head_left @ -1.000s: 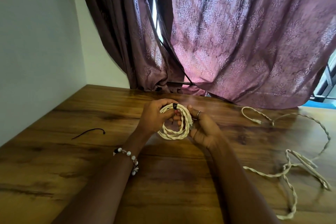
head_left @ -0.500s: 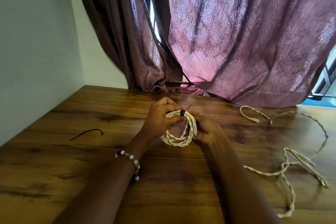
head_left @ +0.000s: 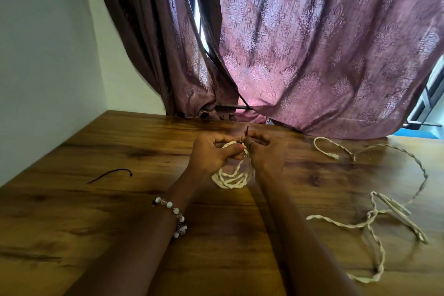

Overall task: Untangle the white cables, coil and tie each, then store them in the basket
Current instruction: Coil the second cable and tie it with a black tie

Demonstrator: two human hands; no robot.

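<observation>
A coiled white twisted cable hangs between my hands over the middle of the wooden table. My left hand grips the top of the coil, thumb across the strands. My right hand pinches the dark tie, whose end sticks up above the fingers. A second white cable lies loose and sprawled on the table at the right. No basket is in view.
A spare black tie lies on the table at the left. Purple curtains hang behind the table's far edge. A pale wall borders the left side.
The coil has tipped from facing me to hanging lower between my hands. My right hand has moved up to the top of the coil, and the tie end now sticks upward.
</observation>
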